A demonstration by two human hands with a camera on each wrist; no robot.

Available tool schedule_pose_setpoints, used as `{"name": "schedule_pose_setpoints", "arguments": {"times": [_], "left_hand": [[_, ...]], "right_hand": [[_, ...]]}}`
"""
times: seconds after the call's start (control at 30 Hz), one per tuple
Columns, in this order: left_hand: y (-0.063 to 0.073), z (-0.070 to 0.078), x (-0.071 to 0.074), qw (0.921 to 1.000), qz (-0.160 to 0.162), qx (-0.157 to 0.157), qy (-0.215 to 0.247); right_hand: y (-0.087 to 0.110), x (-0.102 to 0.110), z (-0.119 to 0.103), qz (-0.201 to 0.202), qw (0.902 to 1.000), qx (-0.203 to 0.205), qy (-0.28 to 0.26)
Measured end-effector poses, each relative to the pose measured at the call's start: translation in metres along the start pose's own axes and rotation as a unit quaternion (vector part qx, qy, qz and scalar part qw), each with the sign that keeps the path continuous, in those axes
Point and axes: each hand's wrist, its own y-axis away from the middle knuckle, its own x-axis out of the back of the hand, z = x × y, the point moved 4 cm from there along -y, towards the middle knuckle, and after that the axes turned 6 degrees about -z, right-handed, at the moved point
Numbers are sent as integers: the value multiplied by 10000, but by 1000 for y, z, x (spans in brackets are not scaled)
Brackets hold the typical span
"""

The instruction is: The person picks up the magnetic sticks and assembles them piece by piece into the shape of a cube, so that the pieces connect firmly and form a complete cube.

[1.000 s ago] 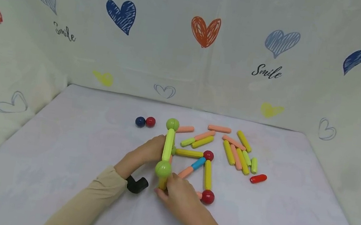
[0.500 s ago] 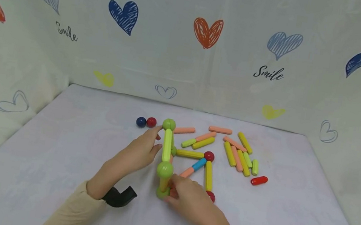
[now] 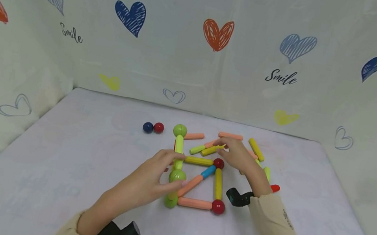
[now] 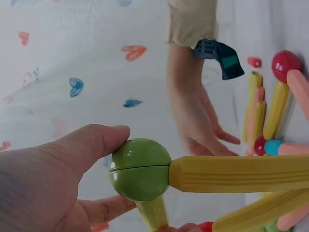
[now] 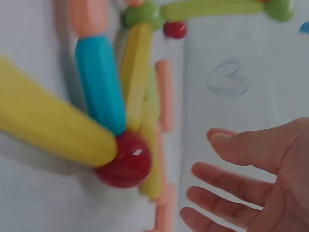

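Observation:
A magnetic ball-and-stick frame stands mid-table, its raised side topped by a light green stick [image 3: 179, 144] between two green balls. My left hand [image 3: 140, 182] is at this side with thumb and fingers spread about the near green ball [image 4: 140, 169]; the thumb tip touches that ball. The frame's flat part has red balls [image 3: 218, 207], yellow sticks [image 3: 218, 185], an orange stick [image 3: 195, 203] and a blue-and-orange diagonal [image 3: 208, 171]. Above the loose sticks, my right hand [image 3: 237, 153] hovers with fingers apart and holds nothing; it hides some sticks.
A dark blue ball [image 3: 148, 127] and a red ball lie behind the frame at left. Several orange, yellow and green sticks, such as a yellow stick [image 3: 256, 149], lie at back right. A short red stick [image 3: 275, 188] is partly behind the right wrist. A white curtain hangs behind.
My right hand has left the frame's near bottom corner and moved back and right over the loose sticks. My left hand came away from the far side, then moved to the near green ball.

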Motion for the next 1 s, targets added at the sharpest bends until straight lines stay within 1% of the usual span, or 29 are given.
{"name": "schedule_pose_setpoints", "arguments": {"times": [0.13,0.3,0.33,0.43,0.53,0.63,0.73,0.87,1.0], "left_hand": [[-1,1,-2,9999,-47,-136,24],[-3,1,-2,9987,-188,-462,-59],[-3,0,-1,9986,-209,-473,-87],[-3,-3,0,9989,-293,-370,-68],[-3,-5,2,9988,-398,-278,51],[-2,-7,4,9981,-510,-314,127],[-2,-8,5,9978,-582,-305,97],[-2,-9,6,9976,-615,-320,35],[-1,-11,8,9971,-624,-427,36]], "right_hand": [[-16,-1,20,-24,9990,-391,-211],[-26,-8,38,-110,9962,-626,-594],[-27,-9,40,-134,9960,-620,-622],[-29,-13,44,-156,9960,-613,-635],[-32,-16,46,-169,9974,-525,-462],[-35,-19,47,-209,9977,-582,-293],[-36,-20,49,-266,9977,-616,-81],[-31,-19,52,-329,9979,-548,59],[-22,-16,51,-202,9985,-508,-68]]}}
